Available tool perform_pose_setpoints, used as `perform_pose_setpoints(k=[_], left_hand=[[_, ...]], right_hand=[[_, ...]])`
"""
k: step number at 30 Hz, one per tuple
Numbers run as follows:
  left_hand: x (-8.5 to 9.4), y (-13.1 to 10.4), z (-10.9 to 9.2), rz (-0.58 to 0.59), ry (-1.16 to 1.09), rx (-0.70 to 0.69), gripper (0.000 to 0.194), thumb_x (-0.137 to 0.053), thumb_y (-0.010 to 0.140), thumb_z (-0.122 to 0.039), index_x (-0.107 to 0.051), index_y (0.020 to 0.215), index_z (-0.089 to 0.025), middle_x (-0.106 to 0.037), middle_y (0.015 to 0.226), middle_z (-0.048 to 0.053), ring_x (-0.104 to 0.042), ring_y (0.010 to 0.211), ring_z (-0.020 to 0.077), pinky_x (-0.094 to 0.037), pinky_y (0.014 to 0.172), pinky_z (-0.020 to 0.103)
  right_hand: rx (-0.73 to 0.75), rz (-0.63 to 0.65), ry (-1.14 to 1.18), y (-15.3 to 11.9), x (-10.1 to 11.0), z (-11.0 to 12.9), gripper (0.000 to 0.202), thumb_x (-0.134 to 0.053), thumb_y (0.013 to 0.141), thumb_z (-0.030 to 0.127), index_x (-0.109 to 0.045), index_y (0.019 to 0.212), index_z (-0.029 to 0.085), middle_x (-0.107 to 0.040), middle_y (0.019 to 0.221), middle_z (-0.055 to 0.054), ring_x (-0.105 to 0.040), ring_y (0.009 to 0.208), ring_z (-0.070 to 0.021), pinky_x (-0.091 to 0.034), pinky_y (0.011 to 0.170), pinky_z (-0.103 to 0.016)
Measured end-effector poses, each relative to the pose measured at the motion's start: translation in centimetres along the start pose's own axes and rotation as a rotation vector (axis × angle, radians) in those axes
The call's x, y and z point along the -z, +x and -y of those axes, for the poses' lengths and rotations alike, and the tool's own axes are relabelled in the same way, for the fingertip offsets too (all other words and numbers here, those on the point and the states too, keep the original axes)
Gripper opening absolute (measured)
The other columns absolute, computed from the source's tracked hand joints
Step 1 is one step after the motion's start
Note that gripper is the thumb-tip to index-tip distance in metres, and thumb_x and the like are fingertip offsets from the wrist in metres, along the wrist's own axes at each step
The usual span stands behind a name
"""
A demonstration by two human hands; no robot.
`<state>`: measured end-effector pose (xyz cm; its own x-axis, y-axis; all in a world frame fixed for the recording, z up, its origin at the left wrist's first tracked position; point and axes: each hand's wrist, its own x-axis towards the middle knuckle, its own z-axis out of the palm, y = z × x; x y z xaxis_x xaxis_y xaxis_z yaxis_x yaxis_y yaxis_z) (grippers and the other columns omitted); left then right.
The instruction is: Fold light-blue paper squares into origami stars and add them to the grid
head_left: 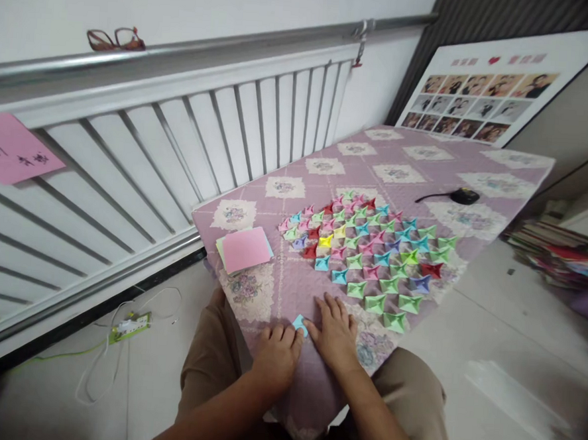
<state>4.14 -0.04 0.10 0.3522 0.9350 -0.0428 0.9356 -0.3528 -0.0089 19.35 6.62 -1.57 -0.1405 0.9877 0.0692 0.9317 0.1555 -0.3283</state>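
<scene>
A small light-blue folded paper (299, 324) lies on the tablecloth near the table's front corner, between my two hands. Curled fingers of my left hand (276, 355) rest at its left side, and the thumb presses on its lower edge. My right hand (335, 332) lies on the cloth to the right with fingers stretched out, its thumb tip touching the paper's right side. Beyond the hands stand rows of small folded paper boats (355, 260) in green, pink, blue, red and yellow. A stack of pink paper sheets (246, 249) is left of them.
A black corded object (463, 196) sits at the table's right side. Behind the table are a white radiator (219, 136) and a photo board (476, 92). Eyeglasses (116, 39) rest on the pipe. A power strip (132, 326) with cables lies on the floor.
</scene>
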Motion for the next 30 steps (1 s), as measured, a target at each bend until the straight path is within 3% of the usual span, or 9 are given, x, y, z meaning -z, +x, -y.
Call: perform_pose_setpoints(k=[6,14,20,25,30], left_hand=[[-0.4,0.0,-0.2,-0.006,-0.012,0.020,0.039,-0.040,0.094,-0.023,-0.045,0.133,-0.023,-0.056,0.117,0.012,-0.050,0.101,0.0255,-0.042,0.083,0.044],[-1.8,-0.4,0.1,-0.110,-0.043,0.024,0.036,-0.047,0.092,-0.026,-0.050,0.128,-0.031,-0.056,0.119,0.008,-0.050,0.102,0.0249,-0.042,0.079,0.040],[-1.8,0.0,0.5,-0.095,-0.044,-0.018,0.037,-0.048,0.092,-0.032,-0.049,0.129,-0.032,-0.057,0.118,0.008,-0.049,0.104,0.0253,-0.041,0.082,0.041],[-1.9,-0.3,0.6,-0.098,-0.106,0.008,0.039,-0.047,0.092,-0.030,-0.048,0.130,-0.035,-0.057,0.120,0.006,-0.048,0.106,0.0249,-0.038,0.087,0.044],[-1.6,-0.5,0.8,-0.108,-0.249,0.075,0.038,-0.046,0.091,-0.023,-0.053,0.126,-0.036,-0.058,0.120,0.003,-0.049,0.106,0.0224,-0.037,0.090,0.040]], right_hand=[[-0.024,0.027,0.062,0.1,-0.1,-0.3,0.060,-0.052,0.081,0.048,-0.043,0.134,0.022,-0.037,0.146,-0.010,-0.023,0.137,-0.0308,-0.022,0.103,-0.059],[-0.049,0.065,0.045,0.1,0.1,-0.1,0.060,-0.054,0.080,0.043,-0.042,0.135,0.022,-0.034,0.148,-0.010,-0.022,0.138,-0.0307,-0.021,0.104,-0.059],[-0.028,0.042,0.023,0.1,0.4,0.0,0.056,-0.055,0.081,0.043,-0.046,0.133,0.025,-0.036,0.147,-0.010,-0.023,0.137,-0.0327,-0.022,0.102,-0.061],[0.081,0.026,0.033,-0.2,0.6,-0.1,0.042,-0.055,0.083,0.039,-0.053,0.124,0.031,-0.044,0.143,-0.007,-0.031,0.134,-0.0314,-0.022,0.100,-0.063],[0.221,0.002,0.079,-0.8,0.9,0.0,0.027,-0.055,0.085,0.030,-0.062,0.111,0.031,-0.054,0.134,-0.005,-0.040,0.128,-0.0275,-0.025,0.101,-0.057]])
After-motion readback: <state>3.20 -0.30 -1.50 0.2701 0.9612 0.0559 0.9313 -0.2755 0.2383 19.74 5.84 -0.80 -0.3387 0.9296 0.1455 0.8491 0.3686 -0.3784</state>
